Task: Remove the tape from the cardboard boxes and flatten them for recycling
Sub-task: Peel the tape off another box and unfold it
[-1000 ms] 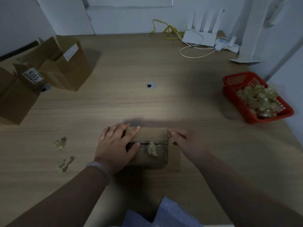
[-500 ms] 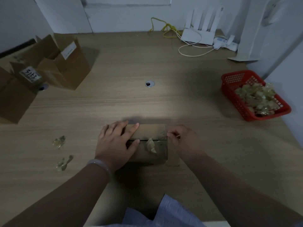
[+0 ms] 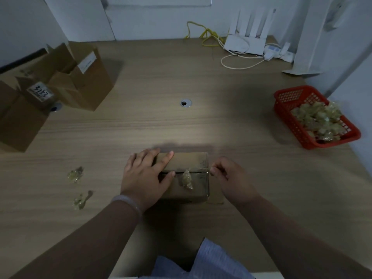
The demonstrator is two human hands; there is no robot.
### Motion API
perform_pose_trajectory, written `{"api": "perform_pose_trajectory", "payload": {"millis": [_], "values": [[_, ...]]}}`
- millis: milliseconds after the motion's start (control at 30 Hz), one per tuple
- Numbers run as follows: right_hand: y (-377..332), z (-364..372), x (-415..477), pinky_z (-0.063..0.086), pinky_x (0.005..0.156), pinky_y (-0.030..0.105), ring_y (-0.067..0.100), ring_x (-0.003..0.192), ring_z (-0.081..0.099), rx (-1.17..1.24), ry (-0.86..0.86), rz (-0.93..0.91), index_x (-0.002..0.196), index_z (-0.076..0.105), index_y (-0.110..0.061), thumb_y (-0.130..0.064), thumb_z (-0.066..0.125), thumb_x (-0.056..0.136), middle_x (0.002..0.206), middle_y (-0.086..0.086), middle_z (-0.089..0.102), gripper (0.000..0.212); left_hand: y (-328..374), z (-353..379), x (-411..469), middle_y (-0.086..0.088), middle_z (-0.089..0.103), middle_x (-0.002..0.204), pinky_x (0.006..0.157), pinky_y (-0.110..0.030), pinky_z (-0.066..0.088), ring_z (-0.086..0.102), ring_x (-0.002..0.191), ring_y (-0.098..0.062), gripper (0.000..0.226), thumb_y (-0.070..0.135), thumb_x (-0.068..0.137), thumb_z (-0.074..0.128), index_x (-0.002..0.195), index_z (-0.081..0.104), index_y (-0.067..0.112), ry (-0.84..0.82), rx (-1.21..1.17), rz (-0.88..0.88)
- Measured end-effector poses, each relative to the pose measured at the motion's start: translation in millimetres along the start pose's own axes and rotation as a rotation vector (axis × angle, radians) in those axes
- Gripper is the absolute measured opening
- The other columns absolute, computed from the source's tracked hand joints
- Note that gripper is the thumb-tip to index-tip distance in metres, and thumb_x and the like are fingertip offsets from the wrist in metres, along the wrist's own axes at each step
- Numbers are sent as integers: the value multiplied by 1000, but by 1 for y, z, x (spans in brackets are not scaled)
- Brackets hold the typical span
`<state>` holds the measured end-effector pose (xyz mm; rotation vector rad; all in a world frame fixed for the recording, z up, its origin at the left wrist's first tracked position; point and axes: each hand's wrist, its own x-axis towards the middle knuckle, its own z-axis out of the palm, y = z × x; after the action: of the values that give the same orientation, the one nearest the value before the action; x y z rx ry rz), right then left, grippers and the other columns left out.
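Left hand (image 3: 146, 175), spread, pins the small brown cardboard box (image 3: 188, 160); right hand (image 3: 231, 178) pinches its clear crumpled tape (image 3: 187, 179). Peeling step: next, probably a steady outward pull.

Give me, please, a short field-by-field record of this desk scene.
Box in work: small cardboard box, tape wad on top
Left hand: presses flat on the box's left end
Right hand: pinches tape strip at the box's right edge
Loose scraps: two tape scraps, desk left
Red basket: right, holds crumpled tape
Other boxes: open cardboard boxes, far left
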<state>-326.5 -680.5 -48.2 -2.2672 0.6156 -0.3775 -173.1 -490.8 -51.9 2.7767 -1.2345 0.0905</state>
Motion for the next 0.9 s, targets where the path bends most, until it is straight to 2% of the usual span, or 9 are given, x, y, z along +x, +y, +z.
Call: {"api": "perform_pose_trajectory", "payload": {"millis": [100, 167, 233, 300, 433, 567, 700, 833, 900], "values": [[2, 3, -2, 41, 63, 18, 9, 68, 59, 132, 18, 81, 81, 64, -17, -10, 65, 88, 73, -6, 65, 10, 0, 1, 1, 0, 51, 136, 109, -49, 30, 43, 128, -24, 58, 63, 84, 34, 138, 41, 44, 0, -8, -7], [1, 4, 0, 50, 66, 17, 3, 72, 67, 465, 42, 262, 94, 67, -21, -6, 63, 89, 74, -9, 69, 16, 1, 0, 2, 1, 50, 138, 110, -49, 28, 42, 130, -24, 59, 64, 84, 30, 139, 40, 44, -5, -1, -17], [4, 6, 3, 56, 63, 22, 9, 76, 70, 758, 88, 463, 104, 67, -19, -5, 58, 92, 81, -4, 71, 20, 3, -1, 3, 2, 47, 140, 112, -48, 24, 38, 133, -23, 62, 65, 84, 25, 141, 37, 45, -11, 0, -35], [9, 8, 5, 55, 58, 23, 12, 76, 71, 838, 60, 615, 100, 68, -16, -5, 55, 94, 88, 3, 71, 18, 7, -1, 5, 4, 43, 143, 113, -47, 20, 33, 136, -21, 64, 66, 83, 21, 142, 32, 46, -13, -6, -71], [13, 16, -10, 58, 69, 30, 10, 82, 69, 706, -87, 623, 87, 72, -25, -12, 57, 93, 102, 10, 72, 21, 14, 0, 8, 5, 40, 144, 115, -46, 17, 29, 137, -20, 63, 66, 83, 24, 142, 31, 46, -5, -20, -126], [17, 13, -20, 54, 85, 49, 24, 88, 68, 339, -113, 514, 91, 75, -18, -30, 63, 88, 88, 6, 73, 17, 15, 4, 10, 4, 42, 143, 114, -46, 19, 30, 136, -20, 60, 66, 85, 26, 141, 34, 47, 9, -10, -148], [11, 8, -27, 51, 69, 18, 1, 73, 66, 198, -39, 450, 97, 76, -21, -33, 72, 81, 75, -13, 70, 21, 16, 7, 13, 5, 42, 142, 112, -46, 20, 32, 135, -20, 56, 64, 86, 31, 140, 36, 47, 17, 4, -158], [6, 9, -25, 56, 82, 45, 22, 81, 70, 411, -61, 584, 90, 73, -15, -26, 73, 81, 81, 5, 73, 14, 17, 5, 11, 4, 42, 142, 113, -46, 20, 31, 135, -21, 56, 63, 88, 31, 141, 35, 46, 13, 8, -155], [6, 10, -22, 55, 82, 44, 23, 82, 69, 312, -65, 566, 90, 71, -13, -28, 71, 83, 82, 5, 73, 16, 17, 3, 11, 4, 42, 142, 113, -45, 20, 32, 135, -21, 59, 64, 85, 27, 141, 35, 45, 8, 14, -156]]}}
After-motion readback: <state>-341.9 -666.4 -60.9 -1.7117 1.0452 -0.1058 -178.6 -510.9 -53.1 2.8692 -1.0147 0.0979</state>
